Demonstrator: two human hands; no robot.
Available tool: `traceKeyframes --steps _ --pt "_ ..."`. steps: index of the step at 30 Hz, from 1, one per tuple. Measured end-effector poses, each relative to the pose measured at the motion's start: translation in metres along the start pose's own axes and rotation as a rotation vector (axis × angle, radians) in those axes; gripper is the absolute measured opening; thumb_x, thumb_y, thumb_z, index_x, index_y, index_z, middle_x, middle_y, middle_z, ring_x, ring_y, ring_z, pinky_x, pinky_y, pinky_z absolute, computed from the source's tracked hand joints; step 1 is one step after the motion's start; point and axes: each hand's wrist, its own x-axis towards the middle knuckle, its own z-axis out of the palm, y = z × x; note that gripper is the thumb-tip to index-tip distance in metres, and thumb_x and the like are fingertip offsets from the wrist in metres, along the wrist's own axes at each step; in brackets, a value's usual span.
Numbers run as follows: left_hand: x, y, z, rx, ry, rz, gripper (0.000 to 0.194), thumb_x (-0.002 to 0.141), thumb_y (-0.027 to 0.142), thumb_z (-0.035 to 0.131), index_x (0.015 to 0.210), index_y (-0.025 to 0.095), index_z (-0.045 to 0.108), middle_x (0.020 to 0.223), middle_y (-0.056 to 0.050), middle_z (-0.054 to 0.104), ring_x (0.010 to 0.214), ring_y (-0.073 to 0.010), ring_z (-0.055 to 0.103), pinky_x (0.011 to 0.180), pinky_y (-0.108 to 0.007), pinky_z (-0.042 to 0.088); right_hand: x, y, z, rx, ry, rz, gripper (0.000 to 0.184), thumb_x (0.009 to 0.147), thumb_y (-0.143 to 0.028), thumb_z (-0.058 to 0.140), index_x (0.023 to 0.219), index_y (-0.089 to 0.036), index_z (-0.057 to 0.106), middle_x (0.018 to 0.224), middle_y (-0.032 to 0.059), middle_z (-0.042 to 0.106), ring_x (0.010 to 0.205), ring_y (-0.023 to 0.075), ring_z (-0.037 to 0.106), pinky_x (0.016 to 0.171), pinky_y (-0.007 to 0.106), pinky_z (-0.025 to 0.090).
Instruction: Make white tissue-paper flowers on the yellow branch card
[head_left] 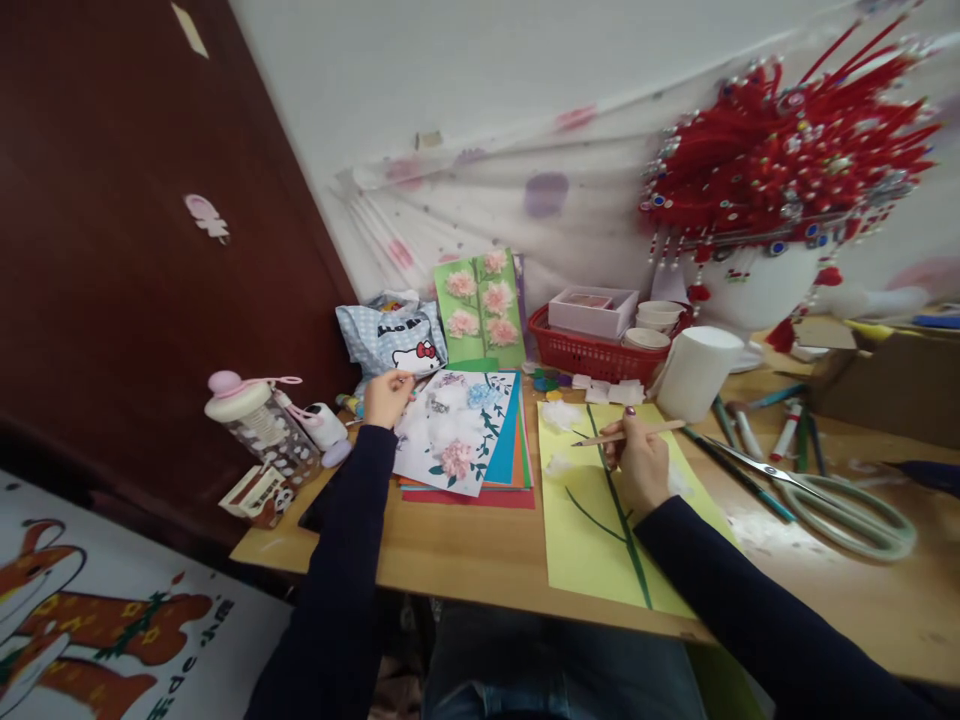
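My right hand [639, 462] is closed around a light wooden pencil [596, 439], its dark tip pointing left. Beneath lies a yellow sheet [574, 545] with a dark green stem and side branches [592, 515]. White fluffy tufts [560, 416] rest on its upper left, and another is partly hidden behind my hand. My left hand [386, 398] is pinched closed at the left edge of a white sheet printed with flowers [480, 475]; what its fingers hold, if anything, is too small to make out. White fluff [452, 425] covers part of that printed sheet.
A pink flower picture on green [480, 310] leans at the wall. Behind the yellow sheet stand a red basket [592, 362] and a white roll [697, 375]. Scissors [840, 515] and pens lie right; a bottle [262, 425] stands left. Small white paper pieces [611, 391] lie by the basket.
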Motion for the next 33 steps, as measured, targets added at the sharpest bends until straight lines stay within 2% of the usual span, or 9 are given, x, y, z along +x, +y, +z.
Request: traceKeyframes --steps 2,5,8,12,18,24,27,31,33 --pt "-0.002 -0.02 -0.01 0.035 -0.009 -0.02 0.039 0.085 0.031 0.043 0.109 0.01 0.067 0.08 -0.008 0.074 0.076 -0.023 0.069 0.071 -0.031 0.052 0.001 0.002 0.0 0.004 -0.011 0.017 0.048 0.074 -0.059 0.061 0.056 -0.016 0.055 0.036 -0.0025 0.044 0.03 0.0068 0.037 0.029 0.018 0.026" --pt "-0.012 -0.038 -0.014 0.084 -0.088 0.009 0.028 0.075 0.028 0.057 0.097 0.018 0.072 0.095 -0.006 0.074 0.093 -0.024 0.067 0.083 -0.032 0.05 0.001 0.003 -0.001 -0.002 -0.035 0.029 0.046 0.074 -0.058 0.06 0.056 -0.016 0.055 0.036 -0.0028 0.044 0.03 0.0065 0.037 0.03 0.018 0.027" --pt "-0.02 -0.042 -0.006 0.154 -0.144 0.014 0.021 0.069 0.028 0.066 0.087 0.023 0.075 0.105 -0.006 0.072 0.108 -0.0305 0.06 0.097 -0.042 0.042 0.0 0.004 -0.001 -0.021 -0.038 0.025 0.045 0.074 -0.057 0.06 0.055 -0.016 0.055 0.035 -0.0029 0.044 0.03 0.0067 0.037 0.03 0.018 0.026" --pt "-0.024 -0.042 0.006 0.221 -0.175 0.004 0.027 0.067 0.029 0.071 0.093 0.024 0.074 0.111 -0.007 0.069 0.118 -0.0365 0.051 0.101 -0.055 0.034 0.0 0.004 -0.002 -0.025 -0.046 0.024 0.043 0.073 -0.056 0.061 0.056 -0.016 0.056 0.035 -0.0033 0.044 0.03 0.0067 0.036 0.029 0.018 0.026" --pt "-0.023 -0.054 -0.006 0.249 -0.143 0.038 0.03 0.07 0.021 0.063 0.099 0.024 0.072 0.115 -0.007 0.068 0.116 -0.0303 0.054 0.104 -0.044 0.035 0.0 0.003 -0.002 0.001 -0.045 0.067 0.041 0.072 -0.052 0.06 0.054 -0.016 0.055 0.035 -0.0027 0.043 0.031 0.0069 0.036 0.03 0.019 0.025" --pt "-0.03 -0.058 0.001 0.276 -0.161 0.068 0.035 0.068 0.019 0.062 0.101 0.025 0.07 0.094 -0.005 0.075 0.119 -0.0306 0.053 0.109 -0.052 0.02 0.0 0.004 -0.001 -0.031 -0.054 0.052 0.041 0.073 -0.051 0.06 0.054 -0.016 0.056 0.034 -0.0027 0.043 0.03 0.0061 0.035 0.03 0.018 0.026" --pt "-0.031 -0.056 0.004 0.286 -0.148 0.067 0.04 0.07 0.016 0.055 0.106 0.025 0.068 0.093 -0.006 0.075 0.122 -0.03 0.051 0.11 -0.055 0.013 0.0 0.004 -0.001 -0.015 -0.039 0.041 0.04 0.071 -0.052 0.061 0.053 -0.016 0.055 0.034 -0.0028 0.043 0.03 0.0063 0.036 0.03 0.018 0.025" --pt "-0.031 -0.055 -0.003 0.286 -0.139 0.069 0.058 0.067 0.006 0.047 0.119 0.025 0.062 0.095 -0.005 0.075 0.124 -0.0282 0.049 0.109 -0.054 0.013 0.0 0.003 -0.001 -0.017 -0.033 0.057 0.041 0.07 -0.053 0.062 0.053 -0.016 0.055 0.034 -0.003 0.043 0.03 0.0065 0.036 0.03 0.018 0.025" --pt "-0.033 -0.054 -0.006 0.288 -0.128 0.071 0.056 0.069 0.009 0.048 0.121 0.025 0.061 0.099 -0.006 0.075 0.125 -0.0295 0.047 0.109 -0.055 0.01 0.0 0.003 -0.001 -0.023 -0.039 0.058 0.042 0.071 -0.054 0.062 0.053 -0.016 0.055 0.034 -0.0031 0.042 0.03 0.0064 0.036 0.03 0.018 0.025"
